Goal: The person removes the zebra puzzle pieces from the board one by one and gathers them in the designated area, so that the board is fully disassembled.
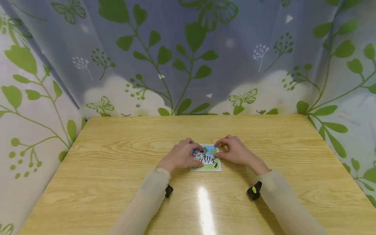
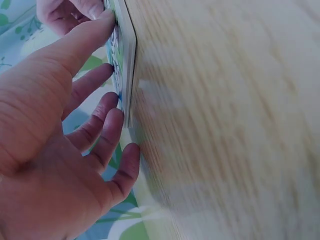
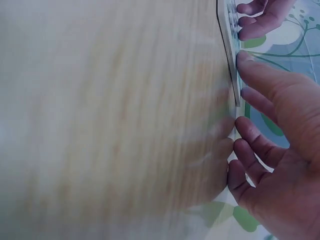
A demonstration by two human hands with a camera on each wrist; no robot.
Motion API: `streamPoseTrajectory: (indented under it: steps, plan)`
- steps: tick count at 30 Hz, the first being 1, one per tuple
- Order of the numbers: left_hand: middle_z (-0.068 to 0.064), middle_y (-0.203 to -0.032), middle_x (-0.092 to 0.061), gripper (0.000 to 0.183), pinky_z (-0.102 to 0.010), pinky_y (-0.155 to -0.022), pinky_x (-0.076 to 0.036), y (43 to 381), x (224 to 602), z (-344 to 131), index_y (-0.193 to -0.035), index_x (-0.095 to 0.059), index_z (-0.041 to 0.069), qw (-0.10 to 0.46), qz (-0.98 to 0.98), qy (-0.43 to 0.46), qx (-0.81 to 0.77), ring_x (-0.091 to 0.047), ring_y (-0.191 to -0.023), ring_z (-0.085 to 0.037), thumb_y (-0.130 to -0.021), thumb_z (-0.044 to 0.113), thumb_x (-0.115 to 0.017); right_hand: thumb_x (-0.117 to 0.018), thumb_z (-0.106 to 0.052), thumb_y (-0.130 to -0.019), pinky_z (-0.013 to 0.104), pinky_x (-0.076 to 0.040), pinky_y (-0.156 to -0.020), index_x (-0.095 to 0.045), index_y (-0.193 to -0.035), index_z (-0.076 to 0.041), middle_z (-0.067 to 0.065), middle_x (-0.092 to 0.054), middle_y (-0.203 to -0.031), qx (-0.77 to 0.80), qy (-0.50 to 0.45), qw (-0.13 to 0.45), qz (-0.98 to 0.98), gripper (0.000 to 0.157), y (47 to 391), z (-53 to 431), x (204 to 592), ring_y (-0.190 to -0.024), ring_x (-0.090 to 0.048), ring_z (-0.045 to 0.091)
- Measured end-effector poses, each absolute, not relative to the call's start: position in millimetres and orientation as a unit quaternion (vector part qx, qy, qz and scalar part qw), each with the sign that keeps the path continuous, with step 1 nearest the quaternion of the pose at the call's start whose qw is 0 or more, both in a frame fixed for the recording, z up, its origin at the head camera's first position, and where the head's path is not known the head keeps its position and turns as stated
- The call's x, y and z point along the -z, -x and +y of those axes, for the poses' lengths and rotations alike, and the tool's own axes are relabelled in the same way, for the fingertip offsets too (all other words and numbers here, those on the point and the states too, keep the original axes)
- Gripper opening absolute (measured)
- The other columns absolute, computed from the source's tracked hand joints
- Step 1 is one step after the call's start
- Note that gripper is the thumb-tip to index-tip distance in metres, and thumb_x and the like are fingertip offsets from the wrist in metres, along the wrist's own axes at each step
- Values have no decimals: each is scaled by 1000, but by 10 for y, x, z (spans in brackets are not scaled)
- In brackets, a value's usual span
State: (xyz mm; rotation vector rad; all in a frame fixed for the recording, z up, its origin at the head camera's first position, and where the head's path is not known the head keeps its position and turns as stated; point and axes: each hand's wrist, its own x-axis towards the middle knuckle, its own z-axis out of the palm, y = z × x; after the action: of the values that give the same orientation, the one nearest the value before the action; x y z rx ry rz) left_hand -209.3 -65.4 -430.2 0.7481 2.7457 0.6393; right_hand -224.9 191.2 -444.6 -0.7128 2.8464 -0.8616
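Observation:
A small flat picture board (image 1: pixel 216 168) with a pale rim lies on the wooden table. Its face shows a zebra on green grass under blue sky. On its left side, my left hand (image 1: pixel 181 156) rests thumb and fingertips on the picture, spread apart around the zebra's head. At the upper right edge, my right hand (image 1: pixel 235 150) touches the board with thumb and index finger, a gap between them. The left wrist view shows the board edge-on, the left thumb (image 2: pixel 102 27) against its face. The right hand's other fingers (image 3: pixel 250 150) are bent at the table surface.
The light wooden table (image 1: pixel 123 137) extends around the board, with a bright light reflection in front. A curtain (image 1: pixel 188 58) printed with leaves and butterflies stands behind the table and along both sides. Black devices (image 1: pixel 254 191) sit at both wrists.

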Motion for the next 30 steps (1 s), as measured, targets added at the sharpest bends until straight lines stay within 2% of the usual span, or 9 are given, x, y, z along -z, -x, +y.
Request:
streamPoseTrajectory:
  steps: [11, 20, 30]
  plan:
    - [-5, -132, -56, 54, -55, -102, -44, 2116, 4311, -639, -131, -66, 27, 127, 935, -241, -225, -53, -117, -31, -84, 46, -83, -84, -28, -85, 45, -44, -91, -74, -106, -10, 11, -67, -104, 288, 219, 62, 930, 30, 2316, 1865, 4430, -98, -58, 26]
    - [-5, -132, -55, 54, -54, -102, -43, 2110, 4282, -649, -130, -66, 26, 133, 934, -237, -232, -52, -117, -31, -83, 45, -84, -85, -26, -85, 41, -46, -86, -76, -105, -9, 11, -68, -105, 299, 207, 77, 928, 28, 2332, 1825, 4422, -96, -58, 24]
    - [-7, -134, -55, 54, -55, -104, -42, 2102, 4281, -646, -130, -66, 25, 137, 933, -234, -239, -51, -119, -33, -83, 44, -84, -83, -19, -86, 42, -45, -90, -72, -103, -3, 12, -68, -102, 307, 214, 82, 924, 26, 2369, 1793, 4417, -96, -59, 25]
